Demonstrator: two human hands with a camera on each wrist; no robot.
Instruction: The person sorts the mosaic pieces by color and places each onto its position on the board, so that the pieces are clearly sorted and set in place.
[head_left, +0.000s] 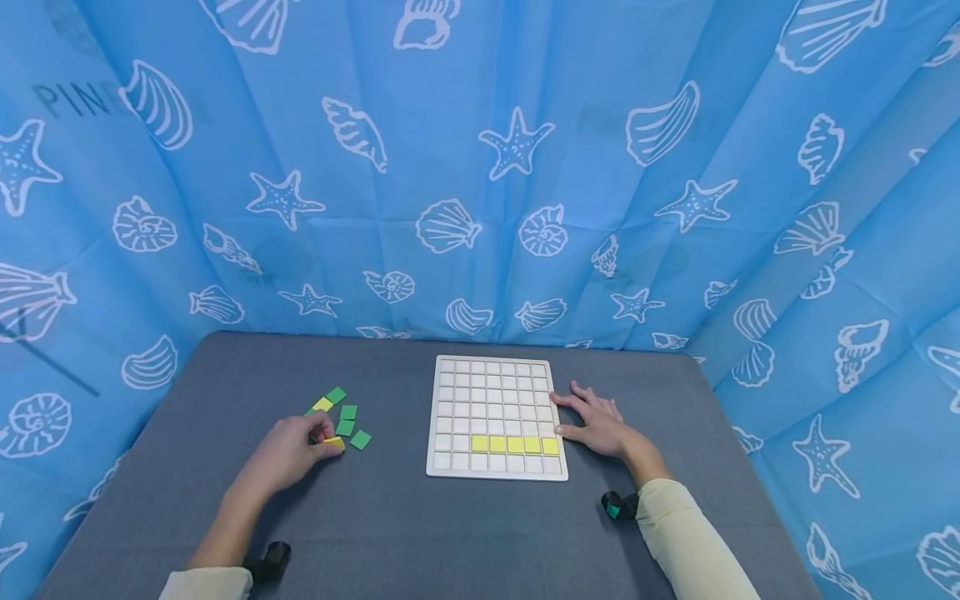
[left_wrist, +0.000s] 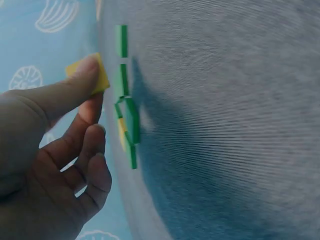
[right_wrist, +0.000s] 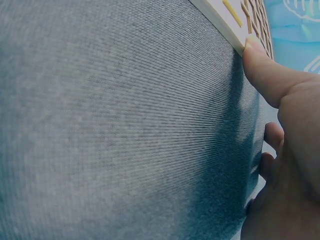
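Note:
Between thumb and fingertip, my left hand [head_left: 287, 454] pinches a yellow square tile [left_wrist: 102, 75], held just above the table in the left wrist view. Beside it lie several green tiles [head_left: 361, 439] and another yellow tile [head_left: 322, 404], partly covered by a green one in the left wrist view. My right hand [head_left: 600, 423] rests at the right edge of a white grid board [head_left: 498, 477], its thumb touching the rim and its fingers loosely extended. A row of several yellow tiles [head_left: 515, 445] fills cells in the board's second row from the near side.
The board and loose tiles lie on a grey cloth-covered table [head_left: 390, 542]. Behind it and along both sides hangs a blue curtain [head_left: 480, 275] with white shells and starfish. Each wrist wears a black camera mount [head_left: 621, 505].

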